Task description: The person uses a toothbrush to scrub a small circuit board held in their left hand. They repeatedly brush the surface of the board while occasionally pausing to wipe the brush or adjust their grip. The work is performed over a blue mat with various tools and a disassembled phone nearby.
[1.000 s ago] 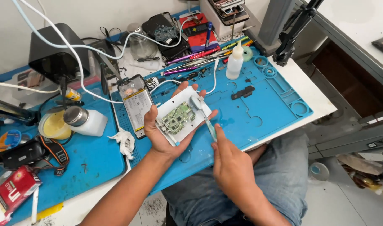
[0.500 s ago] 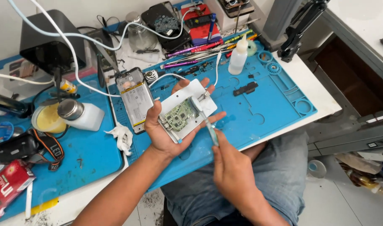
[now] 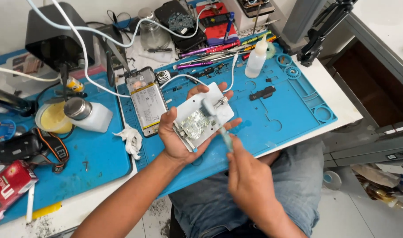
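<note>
The left hand (image 3: pixel 179 136) lies palm up above the blue mat (image 3: pixel 294 101), cradling a white holder plate (image 3: pixel 204 115) with a small circuit board (image 3: pixel 193 124) seated in it; fingers curl round the plate's far edge and the thumb presses its near left corner. The right hand (image 3: pixel 250 183), just nearer the body than the plate, is clenched on a slim brush (image 3: pixel 219 128) whose head rests blurred over the board. A white cable runs from the plate's far edge towards the back of the worktop.

The board looks thin, light, stiff and fragile, so it is best held by the plate's edges, never by the bare components. The brush seems light and needs only a pencil grip.

Left of the plate lies 1 opened phone (image 3: pixel 146 102), battery showing. Beyond it, to the right, stands a small squeeze bottle (image 3: pixel 256 61). Further left sit a steel-capped dispenser bottle (image 3: pixel 87 114) and a crumpled tissue (image 3: pixel 131 139).
</note>
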